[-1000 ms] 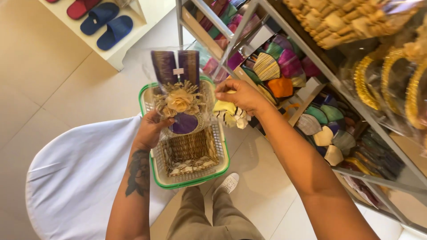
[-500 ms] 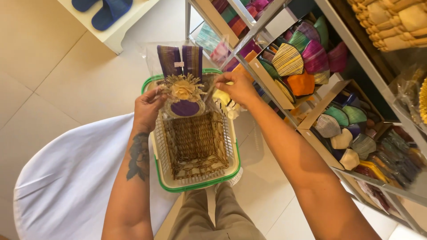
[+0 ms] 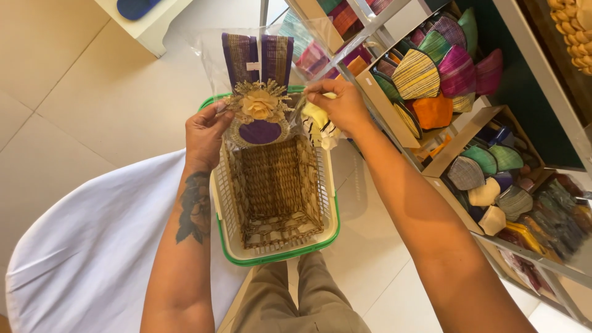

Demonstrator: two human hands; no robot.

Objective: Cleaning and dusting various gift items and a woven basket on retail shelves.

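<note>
**Steadying the wrapped purple piece over the basket**

My left hand (image 3: 206,132) grips the left edge of the cellophane-wrapped purple woven piece (image 3: 259,92), fingers curled round the wrap beside its straw flower (image 3: 259,105). My right hand (image 3: 342,105) pinches the wrap's right side, closed on the clear film together with a pale yellow item (image 3: 317,120) that hangs just below my fingers. The piece stands upright at the far end of the woven wicker tray (image 3: 277,191), which sits inside a white plastic basket with a green rim (image 3: 280,254).

To do this well, I judge I should keep both grips on the film and off the flower, since the dried petals look brittle, and hold the piece level so its round purple base stays over the tray's far wall. The cellophane looks slippery, so a light, even pinch on each side seems safer than a squeeze.

The basket rests on a surface draped in white cloth (image 3: 80,246), partly over my knees. Below is a pale tiled floor (image 3: 92,92). To my right, a metal-framed shelf (image 3: 493,154) holds boxes of colourful woven pouches (image 3: 431,68), near the basket but not touching it.
</note>
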